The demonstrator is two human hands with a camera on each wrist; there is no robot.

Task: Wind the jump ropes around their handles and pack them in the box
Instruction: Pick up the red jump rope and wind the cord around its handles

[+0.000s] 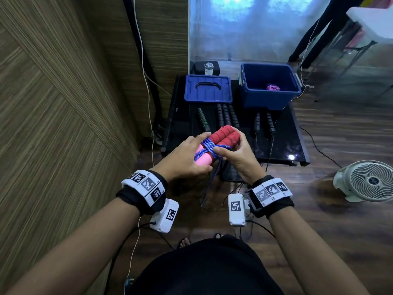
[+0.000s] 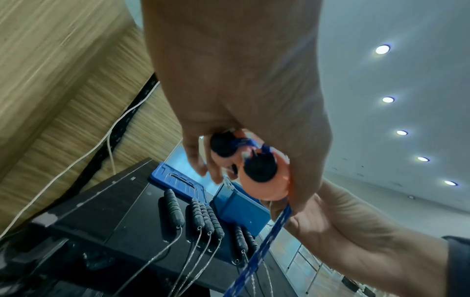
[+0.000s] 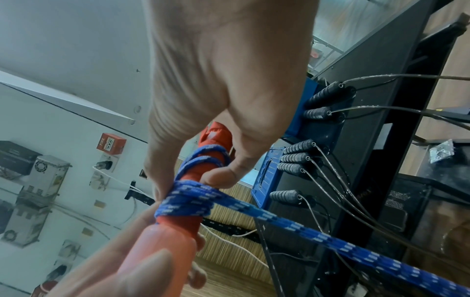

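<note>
Wood-panelled wall on our left, black tabletop (image 1: 282, 143) ahead. Blue lid (image 1: 208, 88) far left on it, then black jump rope handles (image 1: 225, 116) in a row, then open blue box (image 1: 269, 86) holding a pink rope bundle (image 1: 273, 87). Our left hand (image 1: 187, 156) grips the red handles (image 1: 223, 136); our right hand (image 1: 238, 155) pinches the blue rope (image 1: 209, 146) wound around them, its tail hanging down.

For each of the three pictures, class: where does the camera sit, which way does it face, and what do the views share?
Head: worn high, facing down at both hands, forearms, and the table.
Left wrist: faces along the left hand and upward; ceiling behind.
Right wrist: faces along the right hand towards the blue rope.
Shared: red handles, black handles.
</note>
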